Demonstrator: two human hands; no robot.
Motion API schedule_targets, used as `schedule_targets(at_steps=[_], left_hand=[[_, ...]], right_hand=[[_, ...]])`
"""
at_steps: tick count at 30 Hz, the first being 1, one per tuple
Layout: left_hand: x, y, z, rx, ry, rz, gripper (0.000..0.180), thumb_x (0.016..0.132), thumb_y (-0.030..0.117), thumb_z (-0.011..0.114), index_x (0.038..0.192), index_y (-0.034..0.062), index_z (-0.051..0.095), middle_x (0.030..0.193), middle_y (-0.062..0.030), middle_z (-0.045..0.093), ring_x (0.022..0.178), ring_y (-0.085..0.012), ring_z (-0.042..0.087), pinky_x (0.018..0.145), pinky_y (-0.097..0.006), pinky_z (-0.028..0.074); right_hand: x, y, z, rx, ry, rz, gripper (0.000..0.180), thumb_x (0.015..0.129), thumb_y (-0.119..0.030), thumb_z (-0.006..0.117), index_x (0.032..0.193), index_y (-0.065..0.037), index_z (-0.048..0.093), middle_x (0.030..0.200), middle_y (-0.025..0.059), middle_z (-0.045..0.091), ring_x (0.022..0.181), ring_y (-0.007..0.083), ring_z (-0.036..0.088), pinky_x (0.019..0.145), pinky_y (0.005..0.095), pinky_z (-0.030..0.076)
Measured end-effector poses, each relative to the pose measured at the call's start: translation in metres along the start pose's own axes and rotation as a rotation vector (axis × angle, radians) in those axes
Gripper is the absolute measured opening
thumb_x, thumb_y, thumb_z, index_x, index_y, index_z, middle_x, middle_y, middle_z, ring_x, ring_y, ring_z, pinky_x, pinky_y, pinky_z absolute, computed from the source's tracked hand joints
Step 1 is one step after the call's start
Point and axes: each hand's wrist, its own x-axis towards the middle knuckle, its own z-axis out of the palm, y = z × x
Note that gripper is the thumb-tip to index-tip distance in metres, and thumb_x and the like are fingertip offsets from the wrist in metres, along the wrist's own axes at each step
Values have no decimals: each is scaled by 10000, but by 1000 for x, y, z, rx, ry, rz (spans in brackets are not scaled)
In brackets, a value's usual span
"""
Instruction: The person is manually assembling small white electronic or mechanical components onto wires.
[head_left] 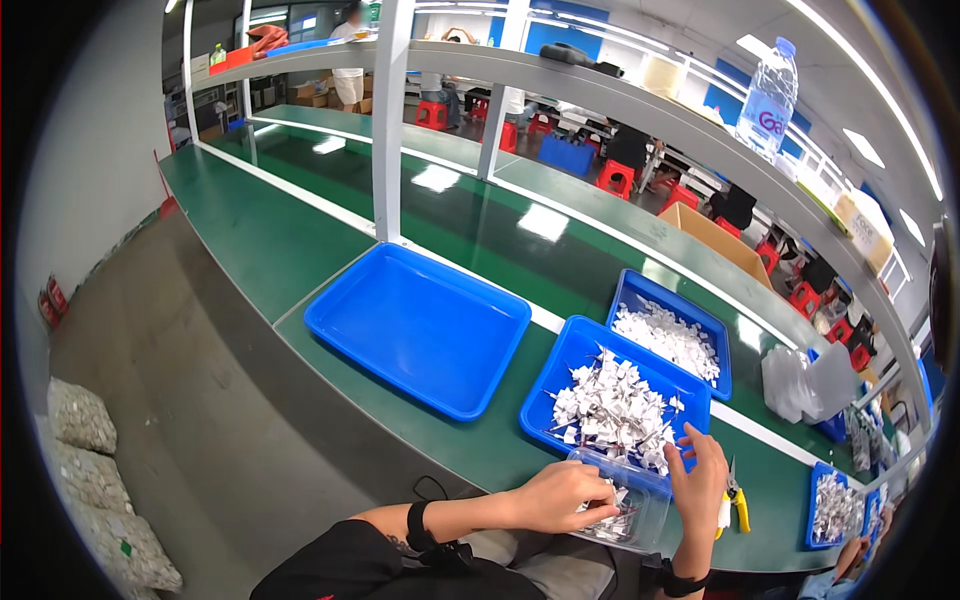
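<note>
My left hand [568, 498] is over a clear plastic box [652, 512] at the table's front edge. Its fingers are curled down into the box, and whatever they pinch is hidden. Small white pieces with thin dark parts [622, 522] lie inside. Beside the box's right side, my right hand [703, 482] is raised with thumb and fingers apart, holding nothing. Just beyond, a blue tray [545, 405] bears a heap of white pieces with thin metal-looking stems [612, 405]. Yellow-handled pliers [738, 502] lie to the right of my right hand.
A bare blue tray [415, 330] lies at left on the green table [285, 250]. Another blue tray [725, 345] behind holds small white parts [668, 335]. Clear plastic containers [805, 380] are stacked farther right. A post [390, 130] and overhead shelf [640, 88] cross above; a co-worker's hand [852, 552] shows lower right.
</note>
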Motion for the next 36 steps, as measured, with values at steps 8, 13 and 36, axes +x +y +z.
schedule_targets(at_steps=[8,13,36], left_hand=[[7,25,-30,-333,18,37,102,863,106,714,923,28,687,884,-71,669,849,-230,617,755,-338,487],[12,75,-123,21,434,361,280,754,151,833,981,46,706,827,-57,682,728,-183,625,611,-281,476],[-133,163,-180,-365,1173,289,238,773,186,727,769,81,512,708,0,443,566,-122,301,493,-266,229]], right_hand=[[-43,-28,-19,328,-367,-21,223,715,-91,801,918,-40,722,759,78,669,650,189,637,589,305,497],[-46,-37,-15,211,-586,-151,330,691,-317,842,945,-121,762,807,54,678,726,236,661,633,349,520],[-31,-33,1,257,-670,-157,223,749,-287,790,888,-117,748,782,37,627,708,241,632,620,357,487]])
